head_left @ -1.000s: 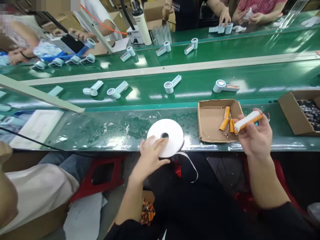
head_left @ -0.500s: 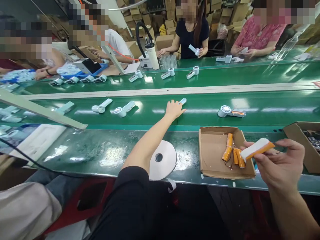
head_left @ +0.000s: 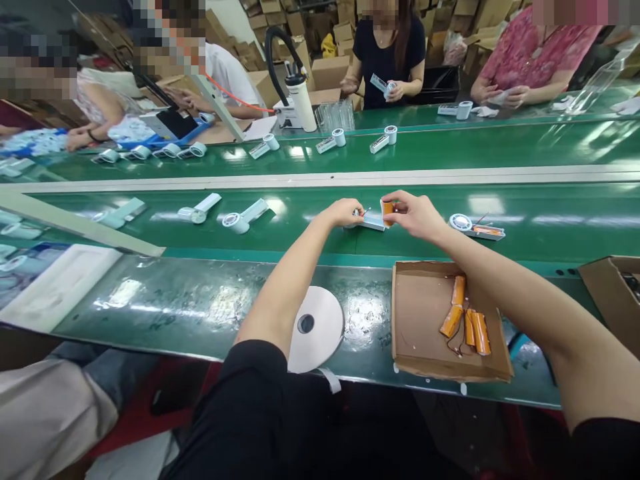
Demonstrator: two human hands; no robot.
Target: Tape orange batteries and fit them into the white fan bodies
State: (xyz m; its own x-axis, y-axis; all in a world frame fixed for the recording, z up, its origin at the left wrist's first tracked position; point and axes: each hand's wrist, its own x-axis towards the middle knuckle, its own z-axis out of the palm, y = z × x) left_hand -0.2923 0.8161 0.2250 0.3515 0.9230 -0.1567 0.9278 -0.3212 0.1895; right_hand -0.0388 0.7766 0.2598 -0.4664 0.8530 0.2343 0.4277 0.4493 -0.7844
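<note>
**Pinched an orange battery pack beside the handle end of a pale casing**

Held the orange battery pack point(head_left: 388, 213) in the right hand point(head_left: 414, 213), with thumb and fingers closed on it. Had it standing nearly upright between the fingertips, with its white face turned to the left. Placed it at the right-hand end of the pale blue casing point(head_left: 374, 221), over the green belt point(head_left: 300, 237). Could not tell for sure (the view was small there) about contact between pack and casing.

Put the left hand point(head_left: 344, 212) at the other end of the same casing, over its round head, with the fingers bent. Showed a thin wire point(head_left: 367, 211) near these fingertips, but could not tell about a firm closing of the grip, or about a hold on the wire.

Stretched both forearms over the worktable point(head_left: 200, 293). Passed the left one partly above the white roll point(head_left: 326, 323), and the right one over a corner of the cardboard box point(head_left: 420, 303), with more orange packs point(head_left: 481, 333) lying inside. Left another fan device point(head_left: 461, 222) on the belt, to the right of the right hand. Faced, across the line, a person in a dark top point(head_left: 387, 70), with a similar device in hand.
</note>
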